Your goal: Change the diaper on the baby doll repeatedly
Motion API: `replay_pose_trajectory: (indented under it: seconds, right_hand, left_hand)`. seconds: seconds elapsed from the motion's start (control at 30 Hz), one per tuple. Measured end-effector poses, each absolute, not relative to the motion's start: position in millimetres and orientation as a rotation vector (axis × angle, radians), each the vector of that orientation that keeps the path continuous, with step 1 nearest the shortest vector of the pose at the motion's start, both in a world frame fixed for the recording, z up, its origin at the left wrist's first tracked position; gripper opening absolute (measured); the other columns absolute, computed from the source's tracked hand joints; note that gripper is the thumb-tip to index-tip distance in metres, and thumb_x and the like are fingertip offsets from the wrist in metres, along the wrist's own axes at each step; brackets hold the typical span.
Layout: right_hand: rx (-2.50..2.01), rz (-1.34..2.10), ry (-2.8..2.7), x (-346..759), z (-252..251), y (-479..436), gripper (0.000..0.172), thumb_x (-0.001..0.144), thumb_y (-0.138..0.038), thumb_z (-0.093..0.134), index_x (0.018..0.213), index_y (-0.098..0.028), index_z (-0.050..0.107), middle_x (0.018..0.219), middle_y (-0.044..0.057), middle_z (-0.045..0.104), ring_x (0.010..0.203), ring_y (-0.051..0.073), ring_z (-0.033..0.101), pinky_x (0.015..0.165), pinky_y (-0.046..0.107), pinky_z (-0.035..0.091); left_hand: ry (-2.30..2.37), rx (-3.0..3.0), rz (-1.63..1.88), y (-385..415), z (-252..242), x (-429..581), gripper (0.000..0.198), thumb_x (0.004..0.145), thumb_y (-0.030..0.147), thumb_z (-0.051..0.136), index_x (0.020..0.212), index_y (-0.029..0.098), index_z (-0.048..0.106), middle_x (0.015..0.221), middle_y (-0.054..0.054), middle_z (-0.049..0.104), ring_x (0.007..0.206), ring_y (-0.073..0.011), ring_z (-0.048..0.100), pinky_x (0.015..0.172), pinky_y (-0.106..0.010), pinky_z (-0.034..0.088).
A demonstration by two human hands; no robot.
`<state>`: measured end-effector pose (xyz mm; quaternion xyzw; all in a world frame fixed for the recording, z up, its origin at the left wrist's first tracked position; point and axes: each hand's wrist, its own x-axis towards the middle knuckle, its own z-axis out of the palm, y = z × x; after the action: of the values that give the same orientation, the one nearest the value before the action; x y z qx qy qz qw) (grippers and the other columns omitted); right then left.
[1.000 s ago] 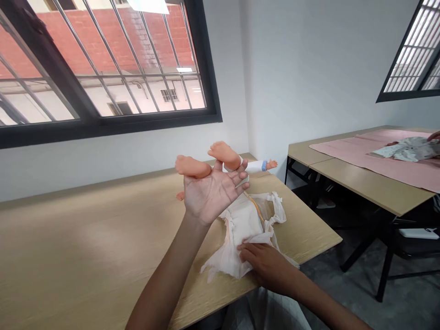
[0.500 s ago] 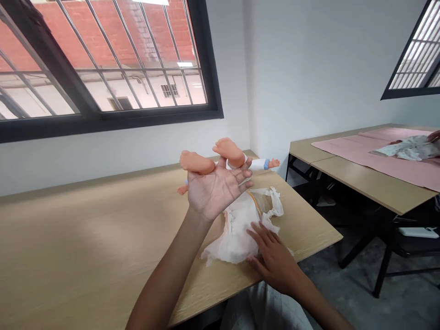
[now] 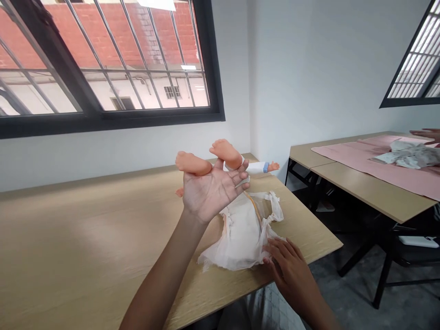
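Note:
A baby doll lies on its back, its two bare feet (image 3: 194, 163) raised in my left hand (image 3: 211, 190). That hand has its palm turned towards me and its fingers hooked round the doll's ankles. Behind it, one doll arm (image 3: 273, 166) in a white sleeve with a blue cuff stretches right; my hand hides most of the body. A white diaper (image 3: 240, 233) lies spread on the table below the raised legs, its edges crumpled. My right hand (image 3: 287, 261) rests at the diaper's near right edge, fingers stretched out and touching it.
My wooden table (image 3: 85, 247) runs along the wall under a barred window (image 3: 137, 59). Across a gap at right stands another table (image 3: 364, 188) with a pink mat (image 3: 350, 149), crumpled pale clothing (image 3: 409, 153) and another person's hand (image 3: 429, 134). A black chair (image 3: 409, 252) stands below.
My right hand has slid right and nearer to me, from the middle of the diaper to its edge. My left hand still holds the doll's feet up.

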<state>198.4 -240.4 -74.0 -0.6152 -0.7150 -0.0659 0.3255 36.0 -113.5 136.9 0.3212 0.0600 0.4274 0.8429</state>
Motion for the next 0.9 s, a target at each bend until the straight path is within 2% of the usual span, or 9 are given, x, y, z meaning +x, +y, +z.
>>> replay_pose_trajectory:
  seconds: [0.17,0.3,0.4,0.47,0.53,0.67,0.8,0.9]
  right_hand:
    - [-1.512,-0.134,-1.986,204,-43,-212,0.029,0.095,-0.035,0.042,0.115,-0.026,0.061,0.123,0.006,0.064,0.120,0.027,0.055,0.106,0.050,0.041]
    - [-1.341,0.075,-2.332,203,-18,-139,0.038,0.095,-0.041,0.043,0.124,-0.021,0.059,0.131,0.010,0.058,0.126,0.024,0.050,0.110,0.044,0.034]
    - [-1.400,0.206,-2.480,199,-16,-79,0.064,0.087,-0.060,0.048,0.139,-0.023,0.045,0.145,0.015,0.043,0.134,0.032,0.039,0.111,0.051,0.026]
    - [-1.474,0.369,-2.513,195,-23,-51,0.072,0.083,-0.071,0.043,0.143,-0.030,0.039,0.150,0.014,0.036,0.136,0.036,0.035,0.109,0.053,0.027]
    - [-1.522,0.439,-2.490,192,-31,-36,0.074,0.082,-0.075,0.037,0.143,-0.034,0.037,0.153,0.012,0.030,0.139,0.037,0.029,0.109,0.054,0.025]
    - [-1.528,0.372,-2.420,189,-44,-33,0.072,0.085,-0.074,0.032,0.145,-0.033,0.033,0.156,0.010,0.023,0.143,0.035,0.018,0.114,0.052,0.017]
    - [-1.535,0.292,-2.391,189,-47,-41,0.068,0.088,-0.069,0.034,0.145,-0.032,0.035,0.155,0.011,0.025,0.143,0.033,0.021,0.114,0.051,0.019]
    - [-1.482,0.126,-2.370,189,-45,-48,0.060,0.092,-0.060,0.037,0.141,-0.025,0.042,0.150,0.012,0.037,0.139,0.031,0.030,0.112,0.049,0.024]
  left_hand:
    - [0.134,0.669,0.958,-108,141,28,0.048,0.084,0.051,0.043,0.123,0.024,0.052,0.114,-0.014,0.060,0.095,-0.0294,0.062,0.073,-0.043,0.051]
    - [0.095,0.685,1.001,-104,146,22,0.046,0.085,0.049,0.041,0.122,0.024,0.053,0.113,-0.013,0.061,0.086,-0.0255,0.063,0.067,-0.038,0.051]
    - [0.070,0.693,1.029,-103,149,19,0.045,0.086,0.051,0.038,0.120,0.025,0.054,0.109,-0.012,0.062,0.083,-0.0240,0.063,0.065,-0.036,0.051]
    - [0.063,0.692,1.040,-102,149,18,0.045,0.087,0.052,0.038,0.119,0.025,0.054,0.106,-0.011,0.063,0.083,-0.0238,0.063,0.065,-0.036,0.051]
    - [0.067,0.687,1.041,-101,148,18,0.046,0.086,0.054,0.040,0.119,0.025,0.054,0.105,-0.011,0.063,0.083,-0.0241,0.062,0.067,-0.037,0.051]
    - [0.097,0.685,1.047,-99,146,17,0.046,0.086,0.052,0.040,0.122,0.026,0.052,0.109,-0.011,0.062,0.084,-0.0248,0.062,0.071,-0.040,0.050]
    - [0.094,0.662,1.065,-100,147,18,0.046,0.086,0.049,0.039,0.123,0.026,0.052,0.110,-0.012,0.061,0.083,-0.0250,0.062,0.069,-0.039,0.049]
    - [0.076,0.656,1.063,-101,149,19,0.046,0.086,0.051,0.038,0.121,0.025,0.053,0.110,-0.012,0.061,0.083,-0.0255,0.062,0.065,-0.038,0.050]
